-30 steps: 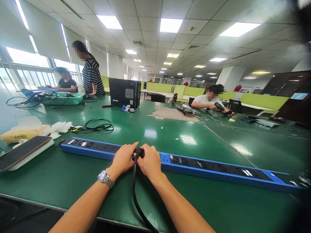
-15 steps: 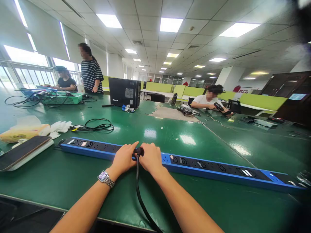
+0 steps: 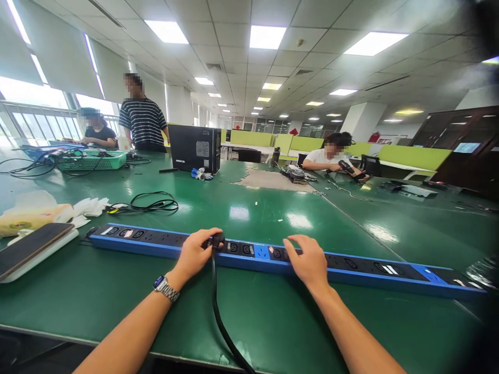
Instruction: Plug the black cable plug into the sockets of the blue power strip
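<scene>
A long blue power strip with black socket sections lies across the green table. Near its middle, a black plug sits at the strip's sockets, and its thick black cable hangs toward the table's near edge. My left hand, with a metal-banded watch on the wrist, has thumb and fingers closed around the plug. Whether the plug is fully seated is hidden by the fingers. Over the strip to the right, my right hand is open, thumb and fingers apart, holding nothing.
At the left are a phone, a tissue pack and a coiled black cable. Farther back stand a green basket and a black computer case. One person stands at the back left; others sit at the far left and right.
My right hand has let go of the plug and moved right along the strip. My left hand stays at the plug. The view has shifted slightly, and the standing person has turned.
</scene>
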`<state>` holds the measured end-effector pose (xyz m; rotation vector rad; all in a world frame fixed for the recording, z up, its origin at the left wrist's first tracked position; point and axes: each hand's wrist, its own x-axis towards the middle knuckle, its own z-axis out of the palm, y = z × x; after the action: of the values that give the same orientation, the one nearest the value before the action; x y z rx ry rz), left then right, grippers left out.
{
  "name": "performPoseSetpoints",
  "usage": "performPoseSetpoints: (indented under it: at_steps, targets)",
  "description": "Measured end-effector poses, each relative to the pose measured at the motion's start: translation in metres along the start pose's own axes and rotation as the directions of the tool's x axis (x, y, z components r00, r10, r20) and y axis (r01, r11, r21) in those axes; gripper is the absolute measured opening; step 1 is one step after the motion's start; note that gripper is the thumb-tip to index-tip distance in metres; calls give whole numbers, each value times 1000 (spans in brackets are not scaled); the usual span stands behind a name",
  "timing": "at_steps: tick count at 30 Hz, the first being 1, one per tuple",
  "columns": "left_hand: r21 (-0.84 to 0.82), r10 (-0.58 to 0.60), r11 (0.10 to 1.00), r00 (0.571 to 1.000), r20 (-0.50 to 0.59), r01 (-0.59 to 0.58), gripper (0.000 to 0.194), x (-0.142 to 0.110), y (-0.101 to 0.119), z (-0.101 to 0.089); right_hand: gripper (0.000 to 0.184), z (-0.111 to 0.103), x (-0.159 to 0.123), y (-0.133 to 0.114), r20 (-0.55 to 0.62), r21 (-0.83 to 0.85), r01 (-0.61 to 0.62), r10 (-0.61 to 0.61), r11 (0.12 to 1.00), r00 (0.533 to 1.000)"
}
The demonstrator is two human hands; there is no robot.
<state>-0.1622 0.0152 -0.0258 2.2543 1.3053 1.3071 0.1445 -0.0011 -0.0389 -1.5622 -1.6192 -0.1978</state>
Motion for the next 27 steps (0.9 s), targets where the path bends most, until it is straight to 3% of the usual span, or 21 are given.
performPoseSetpoints:
  at_steps: [2,4,8,11,16,20,23,25,27]
  targets:
    - [-87,-2,996,996,-90,-6,29,4,10,7,36,-3,0,13,19,5,-37,37,999,999]
    - [-118,5,993,995,-98,-17,30,9,25,22,36,-2,-2,15,38,22,-29,28,999,999]
    - [-63,-21,998,997,80,26,28,17,53,61,37,0,-4,8,16,38,-44,44,998,999]
    - [61,-68,996,983,169,59,26,19,66,80,36,-1,-4,7,26,41,-56,55,998,998]
    - [208,-29,978,975,221,-18,23,21,78,85,32,-1,-3,6,13,35,-38,37,999,999]
    - [243,1,967,958,286,-73,27,20,79,84,24,-3,-6,-2,60,78,154,-159,985,985]
    - [321,-22,944,958,286,-74,48,16,74,82,37,-3,-9,-12,162,125,298,-316,946,935]
    - [408,-37,910,962,271,-80,69,12,70,81,47,0,-10,-21,200,142,335,-358,932,912]
    - [480,-45,871,955,292,-105,80,8,66,79,43,5,-10,-31,215,154,339,-366,928,906]
